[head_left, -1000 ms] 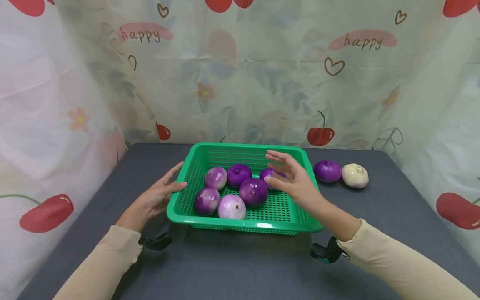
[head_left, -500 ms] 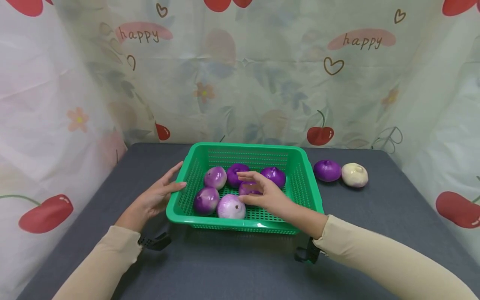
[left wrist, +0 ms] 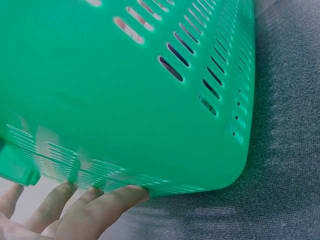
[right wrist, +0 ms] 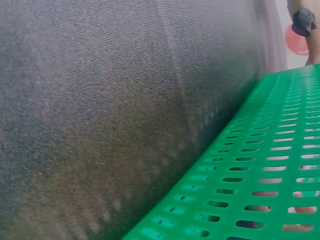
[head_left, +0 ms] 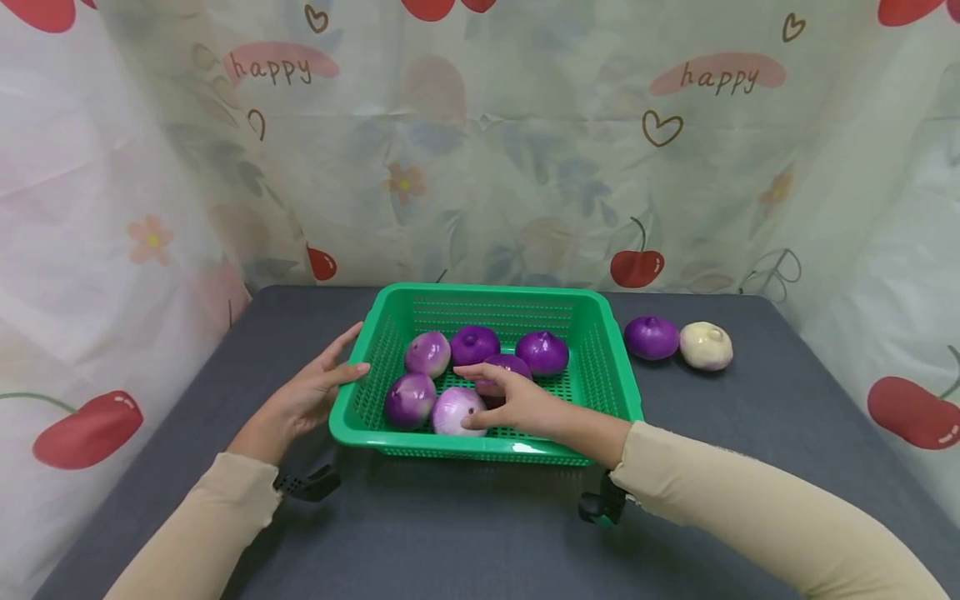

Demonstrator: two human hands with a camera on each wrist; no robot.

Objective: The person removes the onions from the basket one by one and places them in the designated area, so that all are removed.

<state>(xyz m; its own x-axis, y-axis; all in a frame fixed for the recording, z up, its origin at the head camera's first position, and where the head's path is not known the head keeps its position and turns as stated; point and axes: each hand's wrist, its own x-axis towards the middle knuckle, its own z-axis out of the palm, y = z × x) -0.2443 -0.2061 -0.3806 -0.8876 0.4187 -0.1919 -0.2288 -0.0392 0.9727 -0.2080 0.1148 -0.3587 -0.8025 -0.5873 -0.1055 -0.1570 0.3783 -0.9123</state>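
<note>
Spread wide, thumb well apart from the fingers, the right hand (head_left: 525, 406) reaches into the green basket (head_left: 450, 444) and arches around a pale lilac onion (head_left: 452, 410); whether its fingertips press on the skin I cannot tell. That onion sits inside the basket by the near wall, left of the basket's middle. The left hand (head_left: 303, 400) is at the basket's left side, its thumb on the rim and its extended fingers against the outer wall, where the left wrist view shows fingertips touching the slotted plastic.

Around the pale one, five more onions lie in the basket. A purple-and-white onion (head_left: 409, 402) is in the near left corner, a light purple onion (head_left: 427, 354) behind it, a dark purple onion (head_left: 475, 344) towards the far wall, a pointed purple onion (head_left: 542, 353) right of the basket's middle, and a partly hidden purple onion (head_left: 510, 364) beneath the right hand.

Outside, to the basket's right, a purple onion (head_left: 651, 338) and a cream-white onion (head_left: 706, 347) rest side by side on the dark grey cloth (head_left: 450, 533). A cherry-patterned curtain (head_left: 510, 167) hangs beyond the basket.
</note>
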